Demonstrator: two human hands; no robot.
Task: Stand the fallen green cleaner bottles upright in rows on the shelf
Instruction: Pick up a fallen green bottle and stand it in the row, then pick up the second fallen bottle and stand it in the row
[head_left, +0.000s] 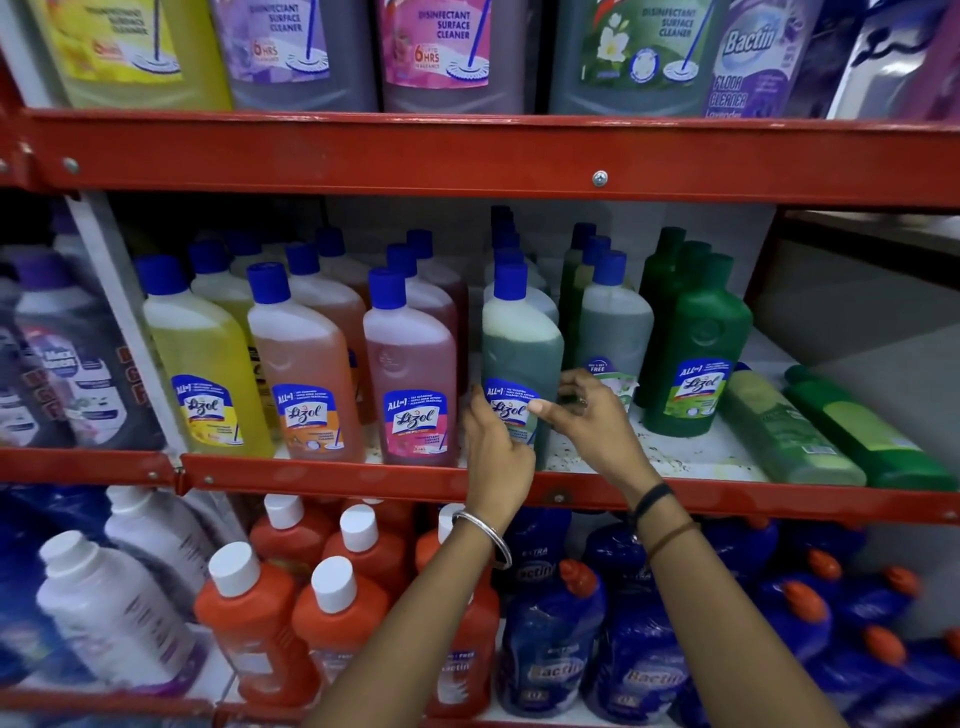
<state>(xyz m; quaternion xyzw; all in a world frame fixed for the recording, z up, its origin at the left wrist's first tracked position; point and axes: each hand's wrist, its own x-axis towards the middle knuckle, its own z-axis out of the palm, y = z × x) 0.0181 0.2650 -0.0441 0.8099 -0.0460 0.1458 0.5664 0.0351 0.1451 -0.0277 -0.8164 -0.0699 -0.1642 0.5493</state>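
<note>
On the middle shelf (691, 467) a blue-capped bottle of dark green cleaner (519, 343) stands upright at the front. My left hand (496, 447) grips its lower left side and my right hand (587, 415) holds its right side at the label. Behind it runs a row of like bottles. To the right stands another blue-capped green bottle (613, 317), then a row of solid green bottles (696, 353) standing upright. Two green bottles lie on their sides at the far right, one pale (784, 431) and one darker (862, 431), caps toward the back.
Yellow (202, 358), orange (301, 364) and pink (410, 364) bottles stand in rows left of my hands. A red shelf beam (467, 156) crosses above. The lower shelf holds orange (254, 613) and blue (550, 623) bottles.
</note>
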